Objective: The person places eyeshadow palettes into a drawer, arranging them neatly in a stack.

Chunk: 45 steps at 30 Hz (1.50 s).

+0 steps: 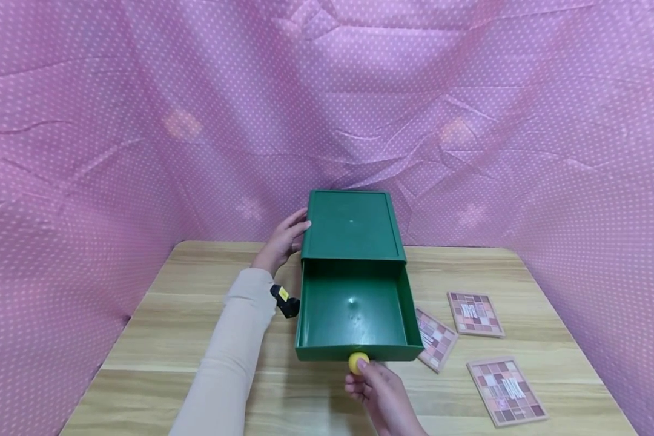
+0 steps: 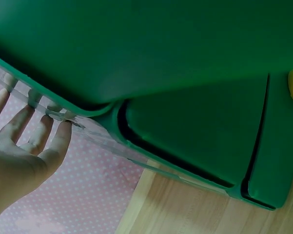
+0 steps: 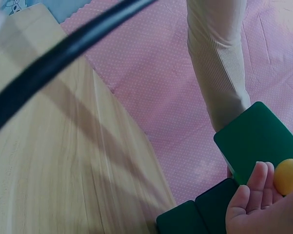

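A green drawer box [image 1: 354, 224] stands at the back middle of the table, its top drawer [image 1: 354, 309] pulled far out toward me. At the drawer's front edge, my right hand [image 1: 381, 393] pinches a round yellow knob [image 1: 358, 363] between thumb and fingers. The knob [image 3: 287, 176] also shows beside the fingers in the right wrist view. My left hand [image 1: 283, 239] rests against the box's left side, fingers extended. Seen from the left wrist, that hand [image 2: 27, 146] has its fingertips spread on the clear side wall. More closed green drawer sections [image 2: 195, 131] lie below the pulled-out one.
Three flat palettes with pink and brown squares lie right of the drawer: one [image 1: 436, 342] close beside it, one [image 1: 476, 313] farther back, one [image 1: 507, 390] nearer me. Pink dotted cloth [image 1: 327, 91] hangs around the wooden table [image 1: 158, 357].
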Tool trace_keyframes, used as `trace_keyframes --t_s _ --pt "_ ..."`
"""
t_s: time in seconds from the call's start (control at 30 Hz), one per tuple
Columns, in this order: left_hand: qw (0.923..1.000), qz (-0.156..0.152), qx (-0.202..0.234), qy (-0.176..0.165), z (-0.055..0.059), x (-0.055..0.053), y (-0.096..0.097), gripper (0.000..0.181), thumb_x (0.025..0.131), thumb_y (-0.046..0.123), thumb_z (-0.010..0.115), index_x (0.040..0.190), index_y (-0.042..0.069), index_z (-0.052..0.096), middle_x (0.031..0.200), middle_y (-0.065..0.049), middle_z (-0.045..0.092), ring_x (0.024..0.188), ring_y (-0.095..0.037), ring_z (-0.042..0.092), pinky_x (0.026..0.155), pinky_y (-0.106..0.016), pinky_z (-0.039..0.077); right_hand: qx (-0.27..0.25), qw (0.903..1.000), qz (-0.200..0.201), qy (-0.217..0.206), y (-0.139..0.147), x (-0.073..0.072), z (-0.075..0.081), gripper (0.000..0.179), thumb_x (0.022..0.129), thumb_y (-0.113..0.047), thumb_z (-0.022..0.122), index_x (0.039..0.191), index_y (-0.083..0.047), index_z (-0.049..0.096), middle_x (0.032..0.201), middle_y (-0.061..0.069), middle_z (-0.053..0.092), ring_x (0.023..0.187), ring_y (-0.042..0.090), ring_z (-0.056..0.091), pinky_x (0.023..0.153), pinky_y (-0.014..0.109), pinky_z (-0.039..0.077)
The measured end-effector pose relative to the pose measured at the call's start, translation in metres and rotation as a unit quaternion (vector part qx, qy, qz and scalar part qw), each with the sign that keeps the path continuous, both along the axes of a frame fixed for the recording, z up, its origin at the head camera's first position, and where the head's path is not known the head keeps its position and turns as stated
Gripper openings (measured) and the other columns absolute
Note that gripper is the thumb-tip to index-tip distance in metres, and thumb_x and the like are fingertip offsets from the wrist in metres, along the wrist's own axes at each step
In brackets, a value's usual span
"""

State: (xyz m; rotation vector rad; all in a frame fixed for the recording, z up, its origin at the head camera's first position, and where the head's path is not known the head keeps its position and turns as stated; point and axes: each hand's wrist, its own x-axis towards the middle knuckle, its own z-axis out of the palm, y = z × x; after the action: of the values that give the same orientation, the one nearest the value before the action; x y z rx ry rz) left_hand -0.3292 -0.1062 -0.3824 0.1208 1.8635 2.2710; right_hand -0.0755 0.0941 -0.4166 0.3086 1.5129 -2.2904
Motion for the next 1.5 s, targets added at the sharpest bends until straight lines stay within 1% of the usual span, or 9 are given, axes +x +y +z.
trace_keyframes --t_s 0.17,0.67,0.83,0.97,1.03,1.13,1.23,1.37,1.5 --pt "1.0 -0.001 0.001 -0.001 0.0 -0.001 0.0 0.049 0.087 0.018 0.053 0.133 0.019 0.036 0.133 -0.001 0.035 0.1 -0.02 0.05 0.073 -0.031 0.047 0.011 0.9999 0.002 0.0 0.0 0.001 -0.002 0.046 0.083 -0.036 0.055 0.104 0.005 0.048 0.083 0.006 0.056 0.077 0.017 0.055 0.076 0.032 0.043" --pt "1.0 0.001 0.0 0.0 0.002 -0.002 -0.001 0.048 0.087 0.019 0.053 0.132 0.019 0.037 0.132 -0.001 0.035 0.101 -0.021 0.05 0.075 -0.032 0.046 -0.009 0.9994 0.027 0.019 0.002 -0.001 -0.006 0.042 0.086 -0.032 0.052 0.105 0.005 0.047 0.085 0.007 0.058 0.079 0.017 0.056 0.078 0.032 0.044" --pt "1.0 0.004 -0.002 -0.001 0.002 -0.003 -0.001 0.047 0.086 0.019 0.053 0.131 0.02 0.039 0.132 0.0 0.036 0.103 -0.02 0.048 0.075 -0.032 0.046 0.035 0.9933 0.092 0.061 0.012 -0.002 -0.014 0.042 0.088 -0.026 0.048 0.109 0.011 0.045 0.091 0.011 0.057 0.084 0.02 0.056 0.081 0.034 0.043" --pt "1.0 0.002 0.001 0.0 0.002 -0.003 0.0 0.048 0.086 0.019 0.054 0.132 0.02 0.038 0.133 -0.001 0.035 0.103 -0.021 0.048 0.074 -0.032 0.046 0.104 0.9783 0.153 0.093 0.028 -0.007 -0.025 0.044 0.088 -0.024 0.049 0.113 0.012 0.044 0.097 0.011 0.057 0.09 0.024 0.055 0.081 0.037 0.042" --pt "1.0 0.001 0.002 0.001 0.001 -0.003 -0.001 0.048 0.086 0.018 0.054 0.132 0.019 0.038 0.133 -0.001 0.034 0.102 -0.021 0.049 0.074 -0.031 0.046 0.132 0.971 0.165 0.113 0.036 -0.01 -0.032 0.043 0.087 -0.02 0.052 0.114 0.012 0.044 0.099 0.01 0.057 0.09 0.023 0.055 0.079 0.035 0.044" --pt "1.0 0.001 0.002 0.0 0.001 -0.002 -0.001 0.048 0.086 0.018 0.053 0.132 0.02 0.038 0.133 -0.001 0.035 0.101 -0.021 0.05 0.073 -0.031 0.047 0.174 0.9603 0.16 0.148 0.05 -0.014 -0.042 0.043 0.084 -0.016 0.056 0.113 0.013 0.044 0.101 0.014 0.056 0.091 0.022 0.054 0.077 0.03 0.044" --pt "1.0 0.002 0.001 -0.002 0.0 -0.001 -0.002 0.048 0.086 0.019 0.054 0.132 0.02 0.037 0.133 -0.001 0.035 0.101 -0.021 0.05 0.073 -0.031 0.047 0.2 0.9559 0.144 0.16 0.065 -0.018 -0.05 0.044 0.082 -0.013 0.058 0.113 0.015 0.043 0.104 0.02 0.054 0.092 0.022 0.053 0.076 0.026 0.044" --pt "1.0 0.002 -0.001 -0.003 0.0 0.001 -0.001 0.049 0.086 0.02 0.054 0.132 0.021 0.037 0.133 0.0 0.035 0.101 -0.021 0.05 0.074 -0.031 0.046 0.226 0.9564 0.106 0.152 0.086 -0.024 -0.058 0.046 0.08 -0.011 0.059 0.113 0.016 0.042 0.104 0.024 0.052 0.092 0.023 0.053 0.076 0.027 0.044" --pt "1.0 0.0 -0.002 -0.002 0.0 0.003 -0.001 0.049 0.086 0.021 0.055 0.132 0.022 0.038 0.133 0.0 0.034 0.101 -0.021 0.05 0.072 -0.029 0.047 0.269 0.952 0.061 0.132 0.104 -0.033 -0.064 0.049 0.08 -0.015 0.06 0.117 0.012 0.042 0.106 0.024 0.053 0.095 0.027 0.054 0.078 0.032 0.045"
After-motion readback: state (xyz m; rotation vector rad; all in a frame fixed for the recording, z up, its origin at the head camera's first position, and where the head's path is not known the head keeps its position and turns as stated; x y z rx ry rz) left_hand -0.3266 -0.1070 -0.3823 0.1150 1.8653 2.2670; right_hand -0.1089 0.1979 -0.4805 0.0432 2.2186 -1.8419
